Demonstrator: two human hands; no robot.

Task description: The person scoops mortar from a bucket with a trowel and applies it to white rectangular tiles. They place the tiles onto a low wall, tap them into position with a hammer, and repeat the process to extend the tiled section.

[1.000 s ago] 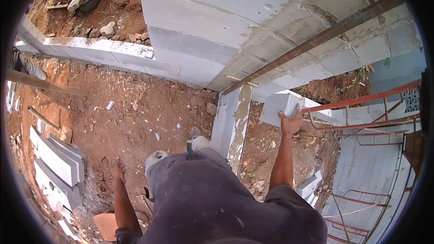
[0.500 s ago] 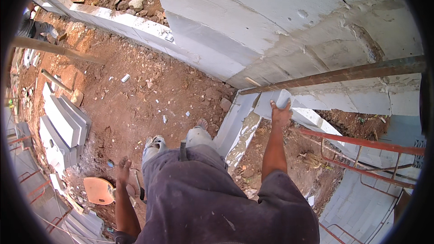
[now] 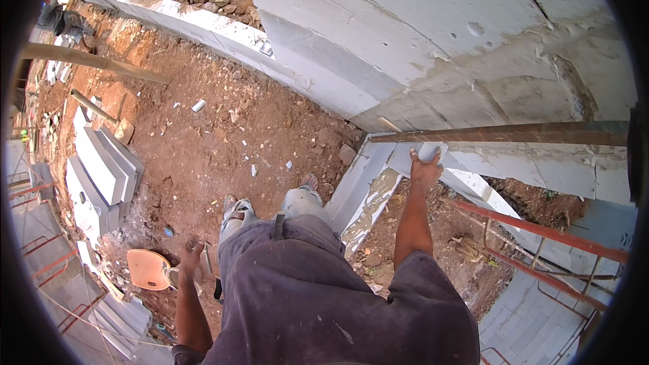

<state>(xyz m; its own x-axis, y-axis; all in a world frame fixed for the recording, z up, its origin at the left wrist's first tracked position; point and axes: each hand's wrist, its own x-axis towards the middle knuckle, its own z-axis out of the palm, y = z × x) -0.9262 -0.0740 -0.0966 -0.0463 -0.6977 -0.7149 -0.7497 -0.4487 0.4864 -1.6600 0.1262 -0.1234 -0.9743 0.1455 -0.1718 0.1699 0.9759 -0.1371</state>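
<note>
Ahead to the right, my right hand [image 3: 426,170] grips the end of a pale grey building block [image 3: 431,149], thumb and fingers spread across it. This block lies at the corner where a low block wall meets the tall one, under a brown beam [image 3: 534,133]. Beside it, a low course of blocks [image 3: 355,182] runs toward me, next to a mortar-smeared strip [image 3: 372,206]. My left hand [image 3: 192,257] hangs at my left side with fingers loosely bent and apart, nothing visible in it. Close to it stands an orange chair [image 3: 149,270], partly seen.
A tall block wall [image 3: 419,34] fills the upper right. Red metal scaffold rails [image 3: 541,230] stand to my right. Stacked pale blocks [image 3: 105,169] lie at left, near a wooden pole [image 3: 94,61]. Another person [image 3: 64,20] is at the far left. Rubble dots the earth floor.
The block's end under my right hand has lowered and shifted slightly, the hand moving with it. My left hand's fingers have bent a little. The whole view has shifted slightly.
</note>
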